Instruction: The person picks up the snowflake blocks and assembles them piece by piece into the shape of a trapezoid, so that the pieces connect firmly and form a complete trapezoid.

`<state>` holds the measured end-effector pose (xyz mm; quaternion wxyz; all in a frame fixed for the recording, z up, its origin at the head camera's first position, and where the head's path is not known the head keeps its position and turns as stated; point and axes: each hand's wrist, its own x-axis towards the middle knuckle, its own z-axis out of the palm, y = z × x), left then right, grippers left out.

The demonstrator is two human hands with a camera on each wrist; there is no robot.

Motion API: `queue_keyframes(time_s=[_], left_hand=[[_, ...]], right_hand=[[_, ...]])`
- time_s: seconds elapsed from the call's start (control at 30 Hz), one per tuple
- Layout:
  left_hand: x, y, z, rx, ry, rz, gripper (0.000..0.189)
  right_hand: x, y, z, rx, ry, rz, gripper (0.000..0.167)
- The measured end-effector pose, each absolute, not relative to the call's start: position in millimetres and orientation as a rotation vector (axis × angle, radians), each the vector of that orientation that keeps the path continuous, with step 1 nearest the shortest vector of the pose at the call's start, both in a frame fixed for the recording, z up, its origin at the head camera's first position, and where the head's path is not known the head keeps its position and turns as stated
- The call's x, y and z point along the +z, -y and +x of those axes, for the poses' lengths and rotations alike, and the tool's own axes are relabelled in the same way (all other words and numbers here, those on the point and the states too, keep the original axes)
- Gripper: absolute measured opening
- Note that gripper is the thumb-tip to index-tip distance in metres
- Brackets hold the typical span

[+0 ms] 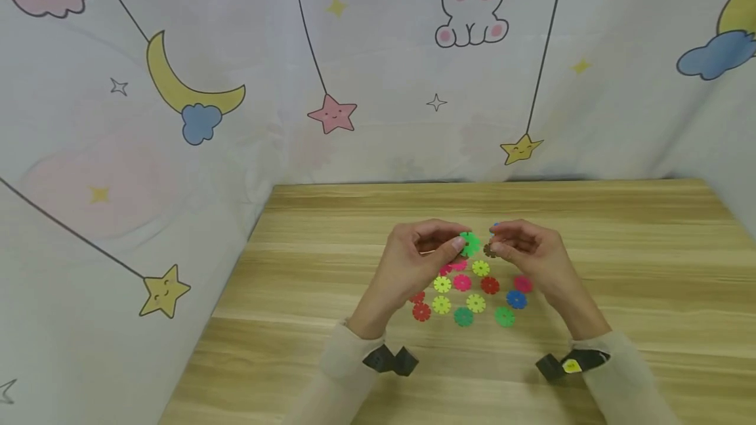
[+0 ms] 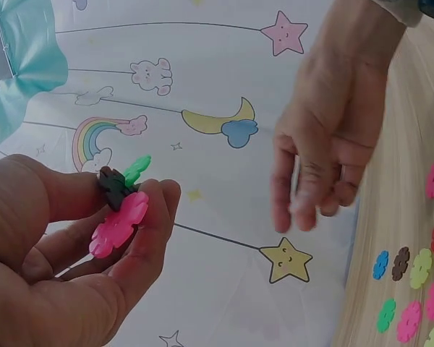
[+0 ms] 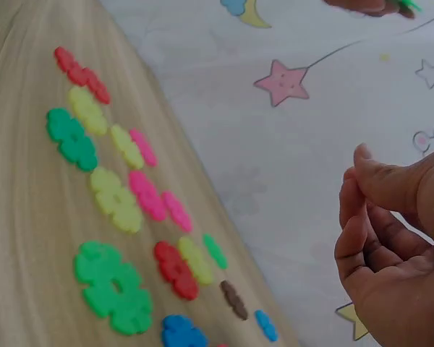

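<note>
Between thumb and fingers, my left hand [image 1: 413,260] pinches a small cluster of notched, flower-shaped plastic discs above the table. The left wrist view shows it as a pink disc [image 2: 119,225], a dark brown disc [image 2: 113,189] and a green disc [image 2: 137,170] slotted together. In the head view mostly the green one faces up. My right hand [image 1: 536,256] hovers just to the right of the cluster, apart from it. Its fingers are loosely bent, the thumb [image 3: 390,177] close to the index finger, with nothing seen between them.
Several loose discs lie flat on the wooden table [image 1: 283,346] below my hands, among them a red disc [image 1: 489,285], a blue disc [image 1: 516,300] and a yellow disc [image 1: 441,305]. A printed white curtain [image 1: 401,143] hangs behind the table and along its left side.
</note>
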<state>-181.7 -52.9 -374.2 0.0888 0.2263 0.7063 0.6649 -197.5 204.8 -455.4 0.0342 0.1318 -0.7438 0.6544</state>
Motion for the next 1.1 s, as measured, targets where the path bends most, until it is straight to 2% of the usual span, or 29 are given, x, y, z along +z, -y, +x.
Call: queue_keyframes(time_s=[0.17, 0.3, 0.67, 0.97, 1.1], left_hand=[[-374, 53, -181, 1.967, -2.105, 0.677, 0.021], [-374, 53, -181, 1.957, -2.111, 0.68, 0.021], [-373, 53, -181, 1.929, -2.12, 0.687, 0.022], [-374, 52, -181, 1.94, -2.098, 0.697, 0.021], [-374, 52, -182, 1.934, -2.101, 0.707, 0.021]], right_hand=[[-489, -204, -209, 1.876, 2.521, 0.357, 0.031], [-502, -202, -212, 1.792, 2.61, 0.315, 0.03], [-508, -187, -211, 1.329, 2.796, 0.268, 0.033], [-508, -186, -211, 1.356, 2.759, 0.268, 0.039], [-508, -188, -212, 1.43, 2.748, 0.211, 0.035]])
